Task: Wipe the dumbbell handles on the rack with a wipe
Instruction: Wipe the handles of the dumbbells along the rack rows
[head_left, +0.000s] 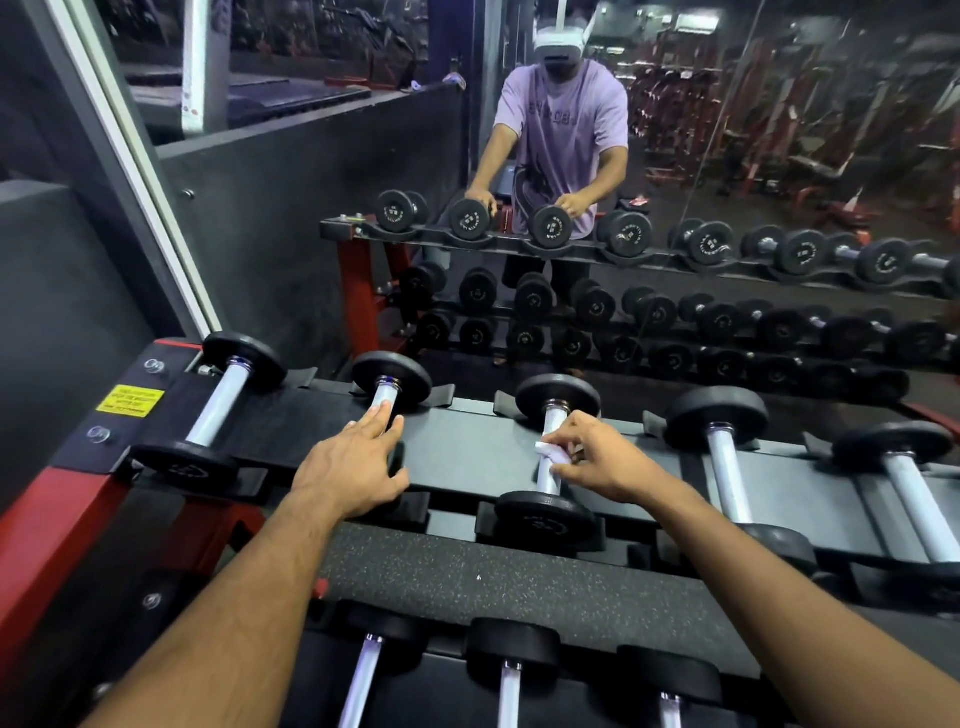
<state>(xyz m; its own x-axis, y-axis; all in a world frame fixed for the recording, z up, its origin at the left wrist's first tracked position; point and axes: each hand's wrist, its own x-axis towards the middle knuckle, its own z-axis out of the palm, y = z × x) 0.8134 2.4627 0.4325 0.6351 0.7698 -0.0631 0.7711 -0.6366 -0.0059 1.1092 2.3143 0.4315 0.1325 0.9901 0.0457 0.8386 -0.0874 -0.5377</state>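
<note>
Several black dumbbells with pale metal handles lie across the top shelf of the rack (467, 447). My right hand (597, 457) pinches a white wipe (553, 453) round the handle of the third dumbbell (551, 421) from the left, about halfway along it. My left hand (358, 462) lies flat over the second dumbbell (385, 395), fingers straight and pointing along its handle, covering the near half. The first dumbbell (221, 400) at the far left and the fourth dumbbell (727, 467) are untouched.
A lower shelf (519, 582) with more dumbbells runs below my forearms. A mirror (779, 182) behind the rack reflects me and the dumbbell rows. The red rack frame (47, 525) with a yellow label stands at the left, next to a grey wall.
</note>
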